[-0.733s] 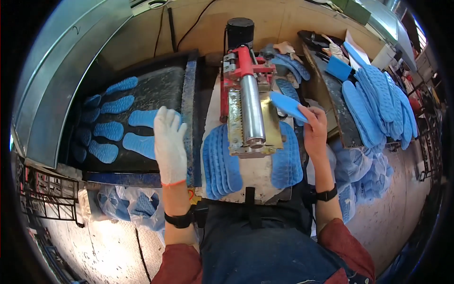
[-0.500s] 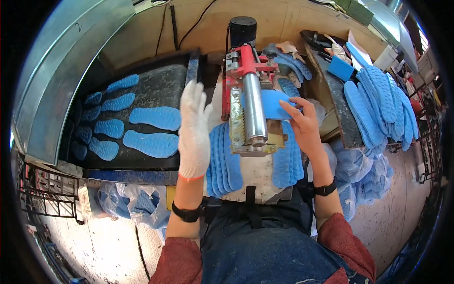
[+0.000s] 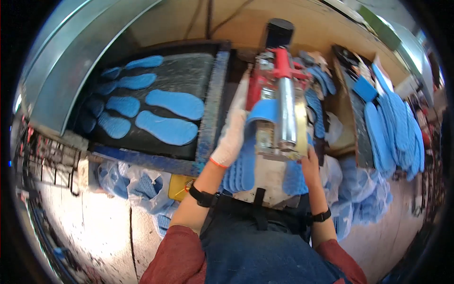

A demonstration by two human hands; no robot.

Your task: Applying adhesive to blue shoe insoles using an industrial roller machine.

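A blue insole (image 3: 264, 110) bends out of the left side of a red press with a shiny metal roller (image 3: 286, 111). Close against its free end is my left hand (image 3: 232, 135), in a white glove, seen edge-on with the fingers stretched away from me. My bare right hand (image 3: 309, 165) is at the outer edge of the right-hand stack of insoles (image 3: 294, 180), below the roller. Its fingers are blurred and partly hidden, so whether they grip an insole I cannot tell. Another stack of textured insoles (image 3: 241, 170) lies under the press's left side, beside my gloved wrist.
On the left, a dark tray (image 3: 189, 61) with a blue rim holds several insoles laid flat. A pile of insoles (image 3: 395, 128) lies on a side bench at the right. Clear bags of insoles (image 3: 359, 189) sit below the bench, and more bags (image 3: 146, 187) below the tray.
The insole has passed from the roller's right side to its left. My right hand has let it go and moved down to the right stack. My left hand has come closer to the roller. The view has shifted.
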